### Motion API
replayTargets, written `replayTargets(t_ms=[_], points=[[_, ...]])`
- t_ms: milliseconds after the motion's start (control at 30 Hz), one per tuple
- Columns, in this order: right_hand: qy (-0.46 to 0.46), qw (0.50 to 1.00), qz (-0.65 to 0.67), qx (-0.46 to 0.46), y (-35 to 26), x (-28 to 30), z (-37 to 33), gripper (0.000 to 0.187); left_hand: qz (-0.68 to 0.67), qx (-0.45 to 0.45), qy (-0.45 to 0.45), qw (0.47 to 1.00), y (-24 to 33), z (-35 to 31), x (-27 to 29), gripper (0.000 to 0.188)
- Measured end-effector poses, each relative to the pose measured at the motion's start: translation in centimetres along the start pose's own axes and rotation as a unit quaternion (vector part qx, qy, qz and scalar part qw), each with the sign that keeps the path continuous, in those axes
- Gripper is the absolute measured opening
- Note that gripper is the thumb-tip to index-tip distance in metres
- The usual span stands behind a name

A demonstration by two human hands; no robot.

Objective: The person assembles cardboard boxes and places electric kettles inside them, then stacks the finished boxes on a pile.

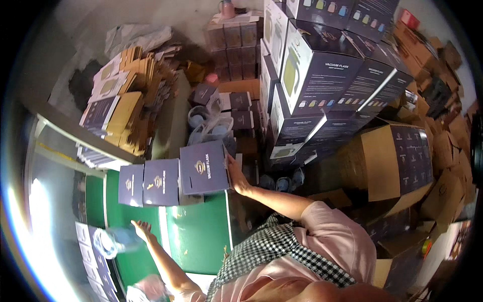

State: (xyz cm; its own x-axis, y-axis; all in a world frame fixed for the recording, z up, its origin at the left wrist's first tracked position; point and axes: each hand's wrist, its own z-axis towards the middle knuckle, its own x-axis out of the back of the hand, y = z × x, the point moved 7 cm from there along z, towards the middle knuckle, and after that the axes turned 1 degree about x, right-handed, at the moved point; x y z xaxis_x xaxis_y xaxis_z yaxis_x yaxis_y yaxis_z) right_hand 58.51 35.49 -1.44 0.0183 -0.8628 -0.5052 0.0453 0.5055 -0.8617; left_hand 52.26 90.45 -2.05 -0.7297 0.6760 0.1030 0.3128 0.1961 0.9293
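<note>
At far left, bright light at the rim. A row of white-and-purple boxes (90, 256) is seen at the green table (201, 241)'s lower-left edge. Next to it in view, a pale blue vessel (123, 240) in what looks like clear wrap, somewhat blurred, its long axis pointing leftward from the left hand (143, 230). Vessel's right end met by this hand; some fingers seen extended, but whether a grip is closed on it cannot be told.

Higher up, flattened cartons (118, 105) are piled on a ledge. On the table's far part, two dark purple boxes (146, 183) are set side by side. Just right of them, a larger-looking purple box (204, 168), slightly tilted, with a pale surface partly covered below it. Its right side is touched by the right hand (237, 175), palm inward; fingers partly hidden, so grasping or mere steadying cannot be told.

Behind this box, clear-wrapped vessels (219, 130) are grouped. Farther right, a tall stack of printed boxes (322, 70) is seen, pale blue items (284, 182) near its foot. At right, an open brown carton (382, 163) is tipped among heaped cardboard (448, 176).
</note>
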Motion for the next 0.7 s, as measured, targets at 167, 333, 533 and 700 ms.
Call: replayTargets(t_ms=[167,333,533,700], points=[[0.055,0.994,-0.089,0.039,-2.1,-2.5,-1.4,0.072,-0.178,0.045,-0.212,0.96,-0.8,6.3,-6.2,0.089],[0.058,0.998,-0.007,0.028,-0.1,-0.3,-1.4,0.077,-0.205,0.055,-0.267,0.94,-1.1,6.3,-9.9,0.081],[0.023,1.0,0.001,0.021,-3.5,-4.7,-1.7,0.084,-0.131,0.007,-0.16,0.978,0.9,2.4,-7.8,0.072],[0.05,0.995,-0.073,0.045,-1.0,-3.0,-1.4,0.079,-0.147,0.019,-0.187,0.971,0.3,3.2,-6.0,0.083]])
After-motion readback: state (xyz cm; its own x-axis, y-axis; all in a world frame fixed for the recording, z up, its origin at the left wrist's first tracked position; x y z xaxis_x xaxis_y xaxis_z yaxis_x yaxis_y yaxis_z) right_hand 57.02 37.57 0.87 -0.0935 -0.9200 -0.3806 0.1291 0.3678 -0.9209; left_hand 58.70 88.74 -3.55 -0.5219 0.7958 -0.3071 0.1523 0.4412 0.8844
